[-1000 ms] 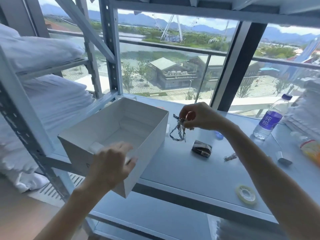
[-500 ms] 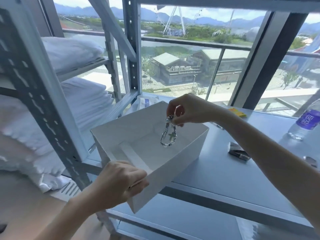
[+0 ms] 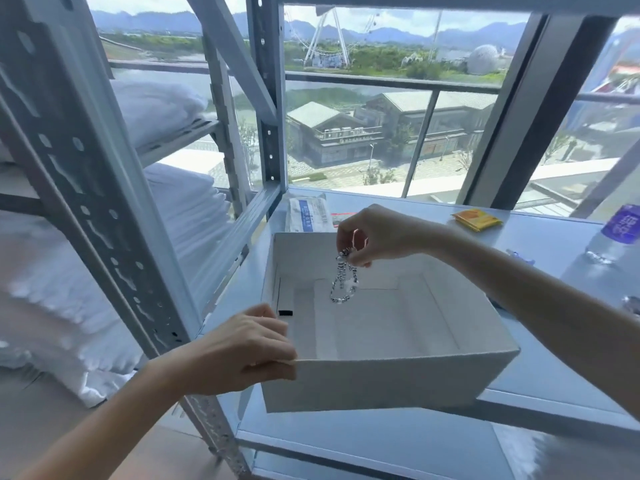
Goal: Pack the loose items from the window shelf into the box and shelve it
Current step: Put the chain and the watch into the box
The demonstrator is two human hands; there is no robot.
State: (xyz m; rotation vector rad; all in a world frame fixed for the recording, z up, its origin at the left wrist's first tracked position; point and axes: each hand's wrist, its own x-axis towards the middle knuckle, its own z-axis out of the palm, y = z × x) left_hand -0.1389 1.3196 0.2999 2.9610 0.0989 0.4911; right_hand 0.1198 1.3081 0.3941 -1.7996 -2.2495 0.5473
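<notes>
Our right grip [image 3: 372, 233] pinching a beaded chain [image 3: 343, 282], chain dangling just below it over the open white box [image 3: 381, 379], our left grip [image 3: 242, 351] clasping the box's near corner, shelf [image 3: 547, 237] beneath.

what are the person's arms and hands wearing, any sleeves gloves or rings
The left forearm and right forearm are bare, with no sleeve in view. The left grip and right grip wear no gloves; no ring, watch or wristband shows.
</notes>
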